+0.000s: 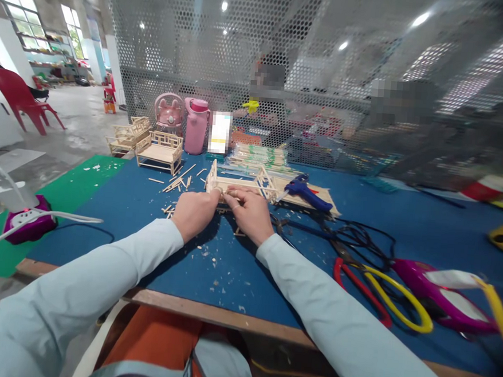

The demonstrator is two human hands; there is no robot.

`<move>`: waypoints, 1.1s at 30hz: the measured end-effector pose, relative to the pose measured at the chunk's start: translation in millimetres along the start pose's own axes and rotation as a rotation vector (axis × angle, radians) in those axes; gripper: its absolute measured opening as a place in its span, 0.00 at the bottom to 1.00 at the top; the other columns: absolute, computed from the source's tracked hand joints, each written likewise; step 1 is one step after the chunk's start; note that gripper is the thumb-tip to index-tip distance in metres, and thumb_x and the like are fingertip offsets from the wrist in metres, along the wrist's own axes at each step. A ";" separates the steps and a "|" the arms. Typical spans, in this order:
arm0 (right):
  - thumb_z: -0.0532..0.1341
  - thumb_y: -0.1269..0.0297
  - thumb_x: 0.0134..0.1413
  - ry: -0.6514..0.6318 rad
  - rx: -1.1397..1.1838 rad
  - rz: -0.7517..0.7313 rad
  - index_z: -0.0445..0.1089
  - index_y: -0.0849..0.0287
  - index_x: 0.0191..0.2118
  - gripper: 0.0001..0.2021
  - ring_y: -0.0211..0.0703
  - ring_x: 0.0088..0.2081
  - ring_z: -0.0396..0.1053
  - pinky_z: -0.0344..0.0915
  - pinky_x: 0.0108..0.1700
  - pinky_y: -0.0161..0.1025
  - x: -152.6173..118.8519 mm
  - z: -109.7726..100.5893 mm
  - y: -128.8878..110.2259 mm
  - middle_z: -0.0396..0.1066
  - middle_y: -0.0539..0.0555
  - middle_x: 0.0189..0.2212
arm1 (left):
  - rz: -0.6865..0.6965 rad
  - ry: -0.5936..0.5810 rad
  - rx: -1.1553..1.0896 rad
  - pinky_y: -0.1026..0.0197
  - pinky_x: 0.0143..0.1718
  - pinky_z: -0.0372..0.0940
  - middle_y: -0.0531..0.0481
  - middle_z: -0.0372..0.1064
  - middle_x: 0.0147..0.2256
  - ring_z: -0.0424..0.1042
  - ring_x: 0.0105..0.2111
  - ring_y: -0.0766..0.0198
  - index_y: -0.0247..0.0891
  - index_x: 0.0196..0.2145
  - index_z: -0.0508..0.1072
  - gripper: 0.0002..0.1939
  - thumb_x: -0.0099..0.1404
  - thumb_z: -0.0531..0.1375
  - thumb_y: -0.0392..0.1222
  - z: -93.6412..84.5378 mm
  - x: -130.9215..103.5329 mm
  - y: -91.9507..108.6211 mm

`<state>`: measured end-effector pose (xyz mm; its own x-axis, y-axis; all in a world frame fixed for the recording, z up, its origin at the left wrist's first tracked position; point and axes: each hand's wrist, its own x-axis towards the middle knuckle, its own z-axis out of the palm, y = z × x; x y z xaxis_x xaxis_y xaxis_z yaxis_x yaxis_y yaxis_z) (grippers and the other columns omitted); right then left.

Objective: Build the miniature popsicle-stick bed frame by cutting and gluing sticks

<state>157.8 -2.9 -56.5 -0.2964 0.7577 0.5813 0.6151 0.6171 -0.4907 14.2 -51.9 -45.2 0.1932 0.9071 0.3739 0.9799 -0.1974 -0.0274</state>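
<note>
Pinching narrowly, your left hand (196, 210) holds the small wooden frame (235, 182) on the blue table (245, 283), your right hand (250, 212) likewise; uneven squeezing could snap it, and a rightward slip could knock the glue gun (307, 193).

Blue worktable (249, 274): pale scraps (215, 283) dot its surface.
Far side: a pink flask (196, 132) stands near a miniature wooden bench (161, 150).
Middle: loose sticks (189, 182) lie left of a small wooden frame (241, 184).
Right: red-and-yellow-handled scissors (350, 260) rest beside a purple power strip (421, 287).
</note>
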 end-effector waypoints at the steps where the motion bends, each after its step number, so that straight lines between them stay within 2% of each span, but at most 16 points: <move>1: 0.59 0.64 0.51 0.001 0.002 -0.001 0.76 0.54 0.32 0.08 0.46 0.45 0.70 0.63 0.50 0.45 -0.1 -0.2 0.2 0.77 0.54 0.38 | 0.002 0.001 -0.002 0.60 0.27 0.65 0.39 0.74 0.29 0.76 0.32 0.52 0.35 0.43 0.68 0.14 0.68 0.45 0.34 0.0 -0.3 -0.1; 8: 0.58 0.63 0.51 0.002 0.012 -0.005 0.76 0.54 0.33 0.09 0.46 0.44 0.70 0.63 0.50 0.45 -0.4 -0.3 0.5 0.77 0.53 0.38 | -0.016 -0.022 -0.015 0.61 0.30 0.65 0.39 0.74 0.30 0.76 0.32 0.54 0.34 0.43 0.68 0.13 0.67 0.46 0.35 -0.4 -1.2 -0.5; 33: 0.58 0.64 0.50 0.024 0.053 0.023 0.75 0.56 0.31 0.08 0.46 0.43 0.71 0.63 0.49 0.44 0.0 4.9 0.7 0.77 0.54 0.37 | -0.028 -0.015 -0.012 0.61 0.29 0.64 0.40 0.75 0.31 0.76 0.32 0.54 0.37 0.45 0.68 0.14 0.68 0.45 0.35 3.6 0.0 -0.2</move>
<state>154.7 -1.5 -60.0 -0.2642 0.7672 0.5845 0.5817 0.6101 -0.5380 14.2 -50.4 -48.5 0.1669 0.9178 0.3603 0.9842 -0.1767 -0.0059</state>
